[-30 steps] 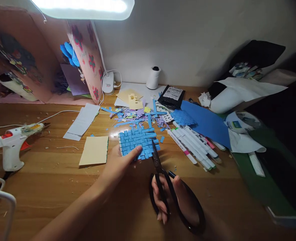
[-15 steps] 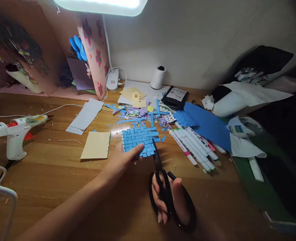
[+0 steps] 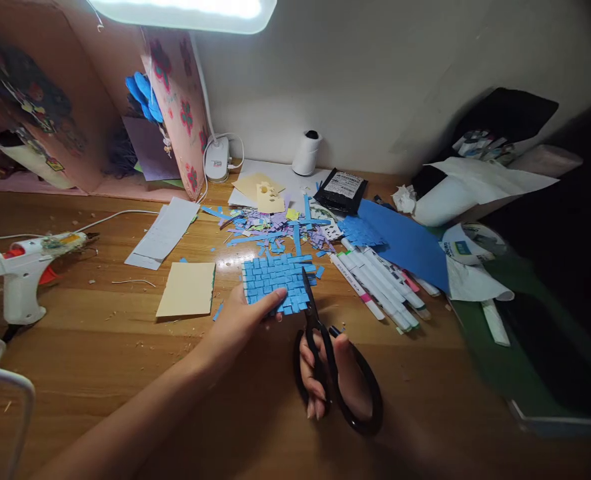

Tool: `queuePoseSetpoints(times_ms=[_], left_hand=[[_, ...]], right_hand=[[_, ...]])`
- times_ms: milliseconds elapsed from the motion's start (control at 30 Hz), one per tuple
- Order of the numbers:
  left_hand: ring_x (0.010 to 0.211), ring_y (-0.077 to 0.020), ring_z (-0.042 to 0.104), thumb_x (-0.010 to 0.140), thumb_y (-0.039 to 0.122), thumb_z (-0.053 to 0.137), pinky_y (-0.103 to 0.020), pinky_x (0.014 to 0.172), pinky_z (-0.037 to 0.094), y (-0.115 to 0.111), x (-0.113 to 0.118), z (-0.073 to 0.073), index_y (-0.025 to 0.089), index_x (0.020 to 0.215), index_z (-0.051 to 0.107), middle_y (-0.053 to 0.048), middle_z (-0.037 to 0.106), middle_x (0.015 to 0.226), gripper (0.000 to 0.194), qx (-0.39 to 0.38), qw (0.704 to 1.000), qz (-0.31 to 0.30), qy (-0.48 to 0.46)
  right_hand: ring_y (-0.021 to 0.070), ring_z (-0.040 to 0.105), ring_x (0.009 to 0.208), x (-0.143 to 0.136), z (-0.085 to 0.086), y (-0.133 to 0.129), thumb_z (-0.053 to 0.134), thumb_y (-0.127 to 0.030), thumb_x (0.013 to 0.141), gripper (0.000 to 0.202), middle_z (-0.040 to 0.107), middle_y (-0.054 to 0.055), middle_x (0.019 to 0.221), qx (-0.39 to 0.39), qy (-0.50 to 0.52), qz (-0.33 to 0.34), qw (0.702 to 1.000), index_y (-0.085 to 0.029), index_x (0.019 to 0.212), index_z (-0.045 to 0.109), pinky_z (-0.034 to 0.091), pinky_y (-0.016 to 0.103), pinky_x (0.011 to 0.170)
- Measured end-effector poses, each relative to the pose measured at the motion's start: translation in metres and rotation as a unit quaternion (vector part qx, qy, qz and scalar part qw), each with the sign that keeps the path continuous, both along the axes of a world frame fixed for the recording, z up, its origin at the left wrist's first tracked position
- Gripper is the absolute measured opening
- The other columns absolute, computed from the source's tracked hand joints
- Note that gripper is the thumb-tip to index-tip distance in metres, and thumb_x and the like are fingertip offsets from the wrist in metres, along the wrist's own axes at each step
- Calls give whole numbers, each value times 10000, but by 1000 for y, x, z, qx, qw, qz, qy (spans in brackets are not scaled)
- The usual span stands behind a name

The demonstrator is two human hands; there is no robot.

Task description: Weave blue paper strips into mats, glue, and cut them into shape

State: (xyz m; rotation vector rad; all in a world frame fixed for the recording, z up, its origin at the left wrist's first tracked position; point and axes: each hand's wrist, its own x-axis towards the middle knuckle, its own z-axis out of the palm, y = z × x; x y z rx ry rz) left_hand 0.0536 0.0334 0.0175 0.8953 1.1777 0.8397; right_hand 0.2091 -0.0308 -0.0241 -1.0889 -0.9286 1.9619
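A woven blue paper piece (image 3: 270, 277) with uneven strip ends on its right side is held up by my left hand (image 3: 250, 308), the thumb on top of its lower part. My right hand (image 3: 325, 380) has its fingers and thumb through the handles of large black scissors (image 3: 314, 317). The scissor blades point up and touch the right edge of the woven piece, among the strip ends. Beyond it lies a heap of blue and purple paper scraps (image 3: 268, 229). A cream card (image 3: 186, 289) rests left of my left hand.
White markers (image 3: 383, 283) and a blue sheet (image 3: 408, 245) lie to the right. A white glue gun (image 3: 28, 270) is at the left, near a white wire frame (image 3: 13, 379). A black packet (image 3: 341, 190) and white thread spool (image 3: 306, 155) stand at the back.
The view has shifted slightly right. The scissors sit a little higher against the right edge of the woven piece, and their handles are slightly closer to it.
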Motion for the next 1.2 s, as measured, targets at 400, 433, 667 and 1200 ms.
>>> queuePoseSetpoints(times_ms=[400, 433, 667, 1200], left_hand=[[472, -83, 395, 693, 421, 678, -205, 456, 292, -6, 2, 3, 162, 656, 515, 42, 489, 535, 309, 9, 1000, 1, 18], [474, -82, 396, 693, 424, 678, -203, 451, 291, -7, 2, 2, 160, 658, 514, 41, 488, 539, 312, 7, 1000, -3, 15], [487, -77, 420, 713, 444, 670, -184, 441, 285, -8, 0, -2, 157, 676, 510, 32, 503, 568, 331, -7, 999, -37, -8], [493, -68, 416, 752, 436, 655, -176, 460, 314, -8, 0, -2, 158, 687, 512, 38, 506, 561, 320, -2, 997, -76, -18]], right_hand=[[48, 417, 266, -9, 5, 3, 316, -918, 499, 771, 422, -80, 377, -5, 36, -39, 999, -176, 675, 434, 442, 186, 363], [48, 419, 269, -9, 5, 3, 317, -916, 506, 769, 423, -81, 378, -10, 33, -47, 998, -177, 680, 435, 441, 183, 366], [76, 439, 295, -4, -3, 2, 297, -902, 544, 740, 437, -78, 407, -1, 9, -50, 999, -191, 704, 422, 447, 224, 377], [58, 403, 227, -12, -12, 3, 359, -873, 581, 697, 402, -94, 346, 27, 59, -95, 993, -187, 685, 423, 364, 140, 271]])
